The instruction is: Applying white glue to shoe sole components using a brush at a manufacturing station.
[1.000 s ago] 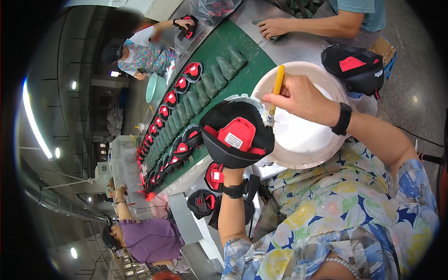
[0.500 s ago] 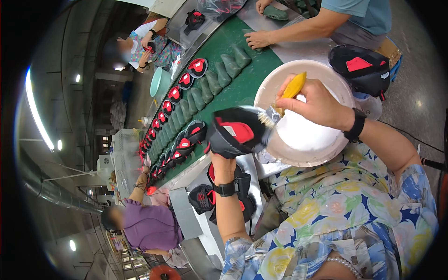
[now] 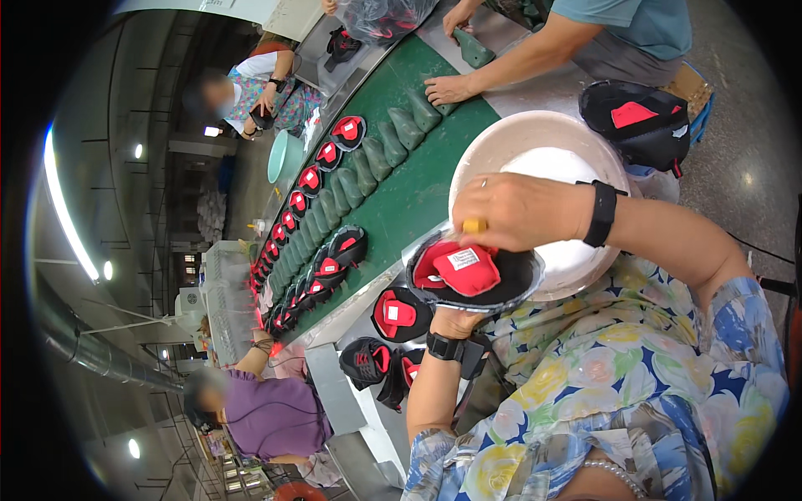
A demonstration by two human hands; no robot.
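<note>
Right hand (image 3: 511,213): was curled round the brush (image 3: 474,225) with only a yellow bit of handle poking out, knuckles up, right over the upper's far edge. Bristles were hidden, so no clue if they touched.
Left hand (image 3: 458,321): sat under the upper, propping it from below — fingers out of sight, so I couldn't tell if they pinched or were spread.
Upper (image 3: 518,280): tilted open toward the wearer, red lining (image 3: 469,271) showing, between the two hands and just beside the bowl (image 3: 472,159).
Bowl: held white liquid (image 3: 545,169), partly behind the right forearm.
Brushwork: looked like the step in hand, white stuff going round the upper's rim — my read, anyway.
Next stroke: called for a steady left wrist, I'd say, turning the rim to the bristles and keeping drips off the lining.
Belt (image 3: 409,200): carried rows of lasts (image 3: 344,188) and more uppers (image 3: 347,242), well apart from the brush.
</note>
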